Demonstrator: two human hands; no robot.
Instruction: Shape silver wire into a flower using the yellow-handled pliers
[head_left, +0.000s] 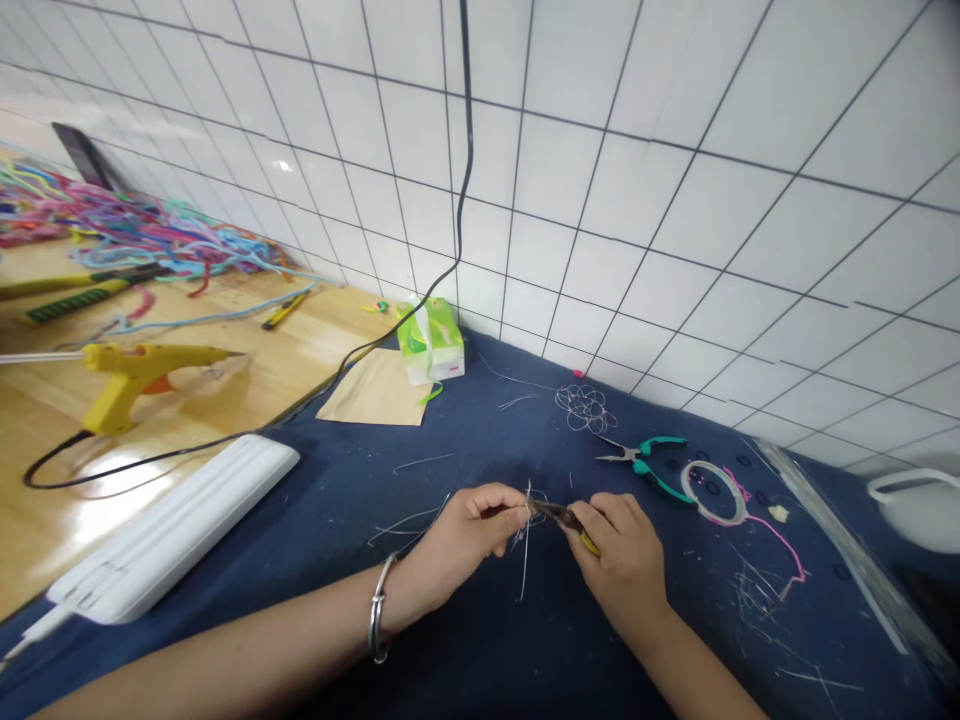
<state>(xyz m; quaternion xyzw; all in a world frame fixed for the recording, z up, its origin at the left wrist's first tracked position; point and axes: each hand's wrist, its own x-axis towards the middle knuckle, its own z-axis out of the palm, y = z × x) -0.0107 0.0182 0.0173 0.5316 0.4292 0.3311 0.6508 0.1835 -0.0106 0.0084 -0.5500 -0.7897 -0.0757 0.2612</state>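
Between the thumb and fingers of my left hand (484, 520) is a piece of thin silvery wire (526, 560), bent into small loops near the fingertips, with one straight end pointing down. My right hand (622, 555) is closed round the yellow handles of a pair of pliers (559, 512). The jaws of the pliers reach the wire right beside my left fingertips; whether they grip it is too small to tell. Both hands are above the dark blue cloth (480, 650). Loose wire pieces (409, 525) lie just left of my left hand.
Teal-handled pliers (641, 455), a coiled wire flower (585, 407) and a white ring (705, 510) lie to the right. A tissue pack (431, 345) stands by the tiled wall. Leftward are a white power strip (180, 530), a yellow glue gun (127, 380) and colourful pipe cleaners (150, 225).
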